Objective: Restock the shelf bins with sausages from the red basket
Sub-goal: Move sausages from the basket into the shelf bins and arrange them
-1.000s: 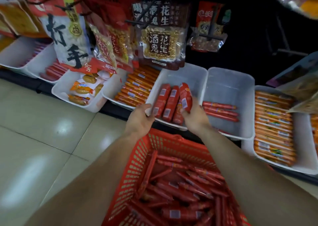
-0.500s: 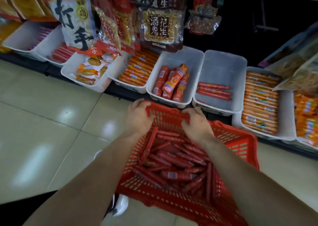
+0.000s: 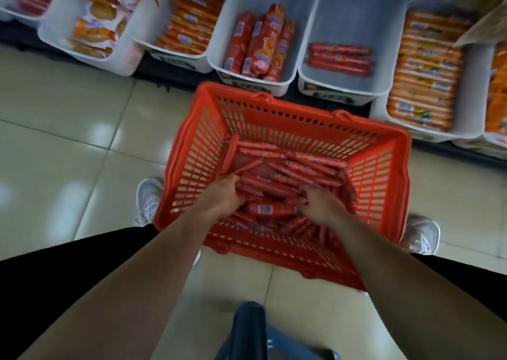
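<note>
The red basket (image 3: 301, 118) stands on the tiled floor in front of the shelf, between my feet. Its bottom is covered with several thin red sausages (image 3: 296, 165). My left hand (image 3: 220, 199) and my right hand (image 3: 322, 207) are both down in the pile, fingers curled around a bunch of sausages between them. Behind the basket, one white bin (image 3: 290, 8) holds several thick red sausages (image 3: 258, 44). The white bin (image 3: 356, 11) to its right holds three thin red sausages (image 3: 340, 59) near its front.
Bins of orange sausages (image 3: 186, 22) (image 3: 428, 69) flank the two middle bins. A bin of snack packets (image 3: 93, 30) sits at the far left. My white shoes (image 3: 149, 200) (image 3: 422, 233) stand beside the basket. A dark blue object (image 3: 249, 329) lies at the bottom edge.
My hands left the thick sausages in the middle bin, passed the basket's rim and dropped into the sausage pile. My view tilted down onto the basket.
</note>
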